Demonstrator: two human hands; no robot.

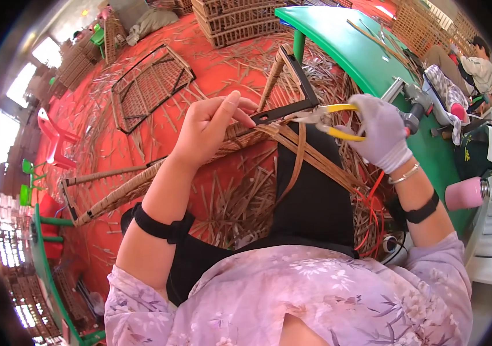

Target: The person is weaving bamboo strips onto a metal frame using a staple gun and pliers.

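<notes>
My gloved right hand [377, 128] grips yellow-handled shears [344, 137], their handles spread apart. The metal jaws lie against the corner of a woven wicker frame [231, 141], where several brown rattan strips [315, 154] come together. These strips trail down to the right over my black-clad leg. Bare, my left hand [214, 124] is at the left of a dark frame bar [286, 111]; its thumb is raised and apart from the bar. A lower fingertip appears to touch the bar's end. The frame lies across my lap and stretches out to the lower left.
A green table [361, 49] stands at the right, with a power tool [416, 106] and a pink bottle [466, 193]. Strip scraps cover the red floor [211, 75]. Another woven panel [152, 86], stacked baskets [237, 20] and a red chair [55, 138] stand around. A person [476, 66] sits far right.
</notes>
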